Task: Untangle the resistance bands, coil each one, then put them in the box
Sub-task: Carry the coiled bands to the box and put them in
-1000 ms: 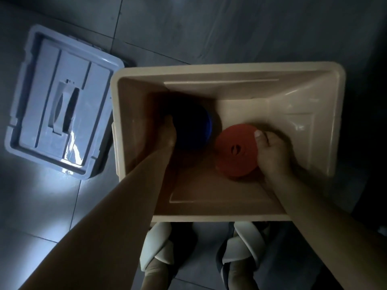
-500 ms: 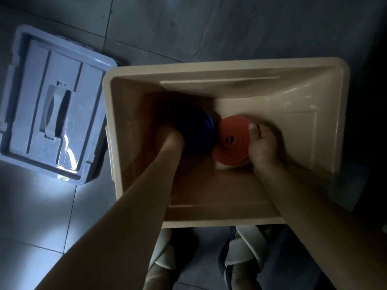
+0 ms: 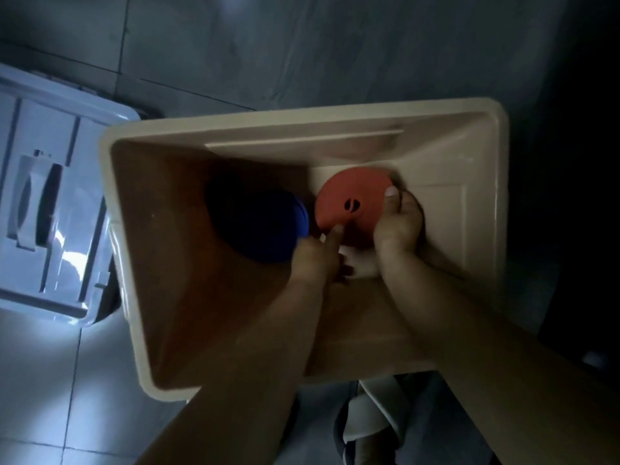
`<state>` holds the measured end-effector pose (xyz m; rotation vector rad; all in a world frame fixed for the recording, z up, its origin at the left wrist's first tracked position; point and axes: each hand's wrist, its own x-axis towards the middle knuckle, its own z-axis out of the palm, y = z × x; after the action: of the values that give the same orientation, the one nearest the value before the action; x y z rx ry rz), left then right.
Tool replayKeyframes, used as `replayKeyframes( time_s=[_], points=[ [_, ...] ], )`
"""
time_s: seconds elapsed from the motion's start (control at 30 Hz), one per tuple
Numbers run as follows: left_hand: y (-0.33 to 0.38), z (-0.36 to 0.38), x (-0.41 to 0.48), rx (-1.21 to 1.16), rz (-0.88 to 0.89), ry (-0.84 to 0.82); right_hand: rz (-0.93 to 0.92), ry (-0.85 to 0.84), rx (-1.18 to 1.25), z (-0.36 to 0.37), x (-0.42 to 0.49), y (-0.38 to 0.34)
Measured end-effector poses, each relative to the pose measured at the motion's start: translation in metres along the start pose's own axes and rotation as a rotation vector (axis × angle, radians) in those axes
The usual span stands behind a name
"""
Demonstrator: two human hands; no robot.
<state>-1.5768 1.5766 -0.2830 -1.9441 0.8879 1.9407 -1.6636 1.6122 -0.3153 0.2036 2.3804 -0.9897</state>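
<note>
A single head-worn, wide-angle camera looks steeply down from above, close over an open beige box (image 3: 302,119) standing on a grey tiled floor (image 3: 302,45). The view faces forward and down along the person's forearms, which enter from the bottom edge and reach into the box. The frame is tilted, so the box sits skewed. A pale blue lid (image 3: 50,196) is cut off at the left edge; footwear (image 3: 369,421) shows at the bottom. No second view is given.
</note>
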Motion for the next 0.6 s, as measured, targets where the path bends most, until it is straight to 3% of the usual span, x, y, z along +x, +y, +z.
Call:
replayKeyframes(
  time_s=[0.07,0.2,0.33,0.6],
  points=[
    [0.006,0.015,0.000,-0.372,-0.145,-0.129,-0.005,-0.026,-0.008,-0.001,0.002,0.002],
    [0.005,0.028,0.011,-0.566,-0.126,-0.081,0.282,-0.123,0.188,0.003,0.005,-0.006],
    [0.003,0.028,0.011,-0.499,-0.088,-0.032,0.554,-0.176,0.358,0.003,0.008,-0.012],
    [-0.002,0.030,0.019,-0.277,-0.071,0.064,0.692,-0.176,0.440,0.002,0.011,-0.017]
  ],
)
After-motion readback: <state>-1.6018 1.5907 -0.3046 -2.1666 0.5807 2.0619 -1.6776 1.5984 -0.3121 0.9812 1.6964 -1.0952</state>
